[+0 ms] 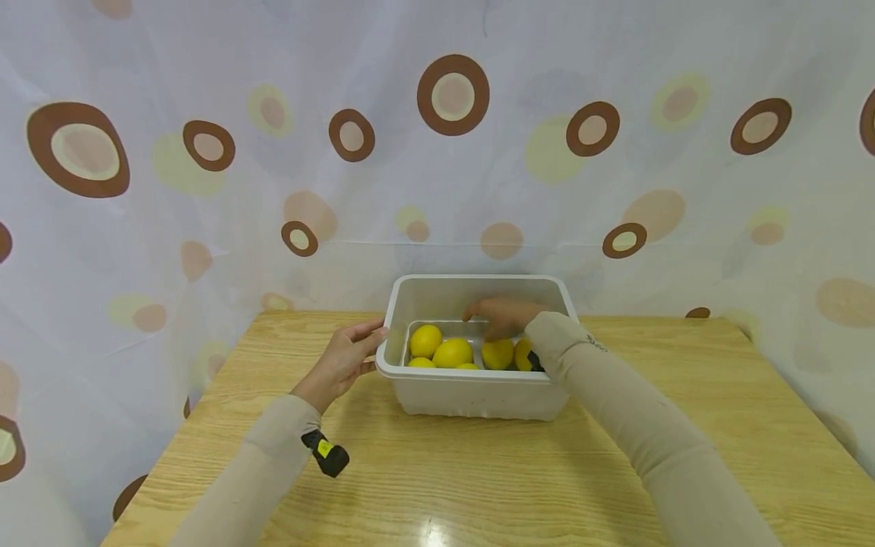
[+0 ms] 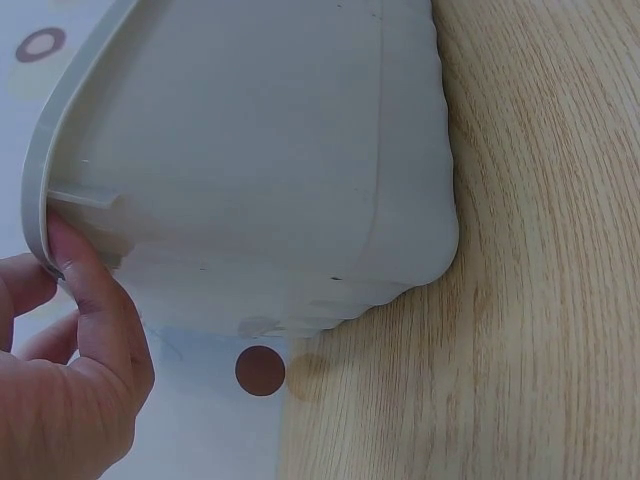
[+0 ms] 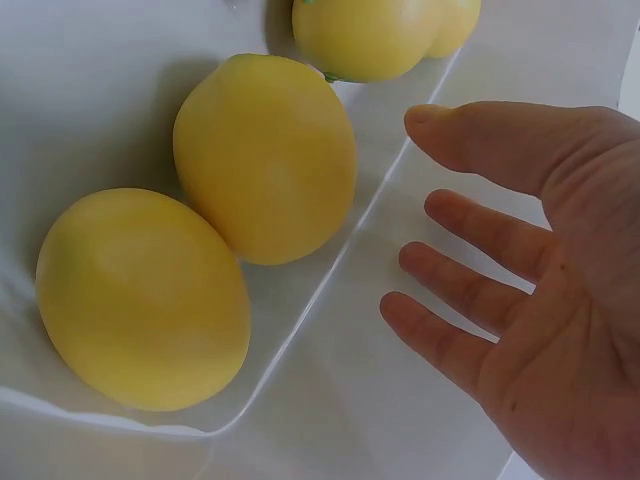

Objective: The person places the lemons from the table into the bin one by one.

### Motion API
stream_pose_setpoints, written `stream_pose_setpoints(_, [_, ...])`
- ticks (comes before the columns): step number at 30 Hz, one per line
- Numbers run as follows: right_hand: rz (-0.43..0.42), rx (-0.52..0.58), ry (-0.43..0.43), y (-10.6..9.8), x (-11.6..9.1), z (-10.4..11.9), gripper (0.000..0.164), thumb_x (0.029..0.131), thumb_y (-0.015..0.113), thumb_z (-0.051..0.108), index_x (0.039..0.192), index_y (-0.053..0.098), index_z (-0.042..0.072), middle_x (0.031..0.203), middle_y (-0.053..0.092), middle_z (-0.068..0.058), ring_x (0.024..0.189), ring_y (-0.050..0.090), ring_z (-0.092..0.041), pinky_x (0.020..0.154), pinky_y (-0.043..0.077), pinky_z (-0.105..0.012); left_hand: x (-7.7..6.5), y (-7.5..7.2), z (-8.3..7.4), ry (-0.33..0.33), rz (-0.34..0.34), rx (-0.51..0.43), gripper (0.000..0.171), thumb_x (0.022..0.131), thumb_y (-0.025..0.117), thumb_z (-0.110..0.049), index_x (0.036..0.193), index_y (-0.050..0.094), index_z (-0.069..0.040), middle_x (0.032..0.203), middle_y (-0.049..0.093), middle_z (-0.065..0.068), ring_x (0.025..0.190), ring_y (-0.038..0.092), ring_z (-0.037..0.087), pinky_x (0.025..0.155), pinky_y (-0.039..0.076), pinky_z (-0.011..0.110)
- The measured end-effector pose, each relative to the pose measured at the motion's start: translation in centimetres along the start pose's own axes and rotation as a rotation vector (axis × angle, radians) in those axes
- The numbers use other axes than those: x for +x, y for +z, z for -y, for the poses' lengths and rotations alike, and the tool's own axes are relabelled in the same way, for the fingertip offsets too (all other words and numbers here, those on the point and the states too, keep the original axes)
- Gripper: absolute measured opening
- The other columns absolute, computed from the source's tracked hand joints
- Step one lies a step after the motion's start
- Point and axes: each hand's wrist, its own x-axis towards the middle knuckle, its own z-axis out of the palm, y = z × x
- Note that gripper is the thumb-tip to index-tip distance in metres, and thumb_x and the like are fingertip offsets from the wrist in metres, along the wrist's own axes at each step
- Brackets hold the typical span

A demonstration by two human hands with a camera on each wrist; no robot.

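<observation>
A white plastic tub (image 1: 478, 396) stands on the wooden table with several yellow lemons (image 1: 453, 353) lying on its floor. My left hand (image 1: 344, 355) pinches the tub's left rim (image 2: 38, 170), thumb and fingers on either side of it. Inside the tub, toward the right, my right hand (image 1: 506, 315) reaches down over the fruit. The right wrist view has that hand (image 3: 560, 310) with fingers spread and nothing held. Two lemons, one rounder (image 3: 265, 160) and one nearer the corner (image 3: 143, 300), sit just apart from its fingertips. The front wall hides part of the fruit.
The wooden table (image 1: 424, 471) extends on both sides of the tub. Behind it hangs a pale curtain (image 1: 396, 190) with brown and yellow circles. A black wrist camera (image 1: 328, 456) is strapped to the left sleeve.
</observation>
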Motion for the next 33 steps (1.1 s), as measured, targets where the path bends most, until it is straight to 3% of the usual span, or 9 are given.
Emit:
stream_pose_setpoints(7, [-0.001,0.027,0.017,-0.1,-0.2,0.1,0.053,0.088,0.066,0.004,0.138,0.047,0.004,0.139,0.049,-0.017,0.126,0.046,-0.033,0.108,0.036,-0.046,0.1,0.2,-0.1,0.0,0.002,0.007,0.043,0.1,0.052,-0.016,0.142,0.047,-0.007,0.138,0.049,0.02,0.109,0.055,0.027,0.072,0.054,0.023])
stream_pose_setpoints(14, [-0.033,0.039,-0.041,-0.6,-0.6,0.2,0.049,0.089,0.065,0.002,0.135,0.05,0.001,0.137,0.05,-0.02,0.125,0.046,-0.037,0.107,0.036,-0.048,0.3,0.4,0.0,0.01,0.003,0.003,0.042,0.1,0.052,-0.015,0.141,0.047,-0.006,0.137,0.05,0.02,0.103,0.058,0.022,0.072,0.054,0.025])
stream_pose_setpoints(17, [-0.088,0.087,-0.054,-0.8,-0.9,0.1,0.043,0.092,0.061,0.005,0.134,0.051,-0.001,0.136,0.05,-0.02,0.125,0.046,-0.038,0.107,0.037,-0.049,0.4,0.5,0.0,0.014,0.009,0.003,0.042,0.1,0.051,-0.014,0.141,0.047,-0.006,0.137,0.05,0.02,0.1,0.058,0.02,0.072,0.054,0.025])
stream_pose_setpoints(20, [-0.195,0.13,-0.083,-1.6,-1.5,0.0,0.039,0.094,0.058,0.007,0.132,0.053,-0.001,0.136,0.052,-0.019,0.124,0.048,-0.037,0.104,0.039,-0.049,0.5,0.6,0.0,0.015,0.016,0.007,0.042,0.101,0.05,-0.014,0.142,0.046,-0.006,0.137,0.05,0.02,0.103,0.058,0.022,0.073,0.054,0.025])
stream_pose_setpoints(25, [-0.376,0.129,-0.154,-4.7,-3.8,0.2,0.038,0.095,0.059,0.01,0.131,0.055,0.001,0.134,0.055,-0.016,0.122,0.05,-0.036,0.101,0.042,-0.051,0.4,0.5,-0.1,0.017,0.023,0.033,0.044,0.102,0.049,-0.017,0.144,0.043,-0.005,0.14,0.047,0.02,0.118,0.051,0.033,0.08,0.055,0.029])
stream_pose_setpoints(29, [-0.47,0.134,-0.146,-6.4,-7.2,0.0,0.041,0.097,0.058,0.016,0.136,0.051,0.004,0.138,0.051,-0.015,0.126,0.046,-0.035,0.102,0.041,-0.052,0.2,0.0,0.0,0.049,0.046,0.143,0.048,0.103,0.046,-0.023,0.147,0.038,-0.006,0.144,0.042,0.021,0.126,0.046,0.036,0.089,0.053,0.04])
stream_pose_setpoints(33, [-0.555,0.103,-0.088,-5.9,-11.5,-0.7,0.045,0.098,0.056,0.023,0.139,0.048,0.006,0.141,0.048,-0.015,0.131,0.041,-0.035,0.105,0.036,-0.054,-0.4,-1.0,0.2,0.174,0.091,0.411,0.055,0.103,0.043,-0.033,0.151,0.03,-0.009,0.149,0.035,0.021,0.13,0.041,0.04,0.099,0.044,0.053])
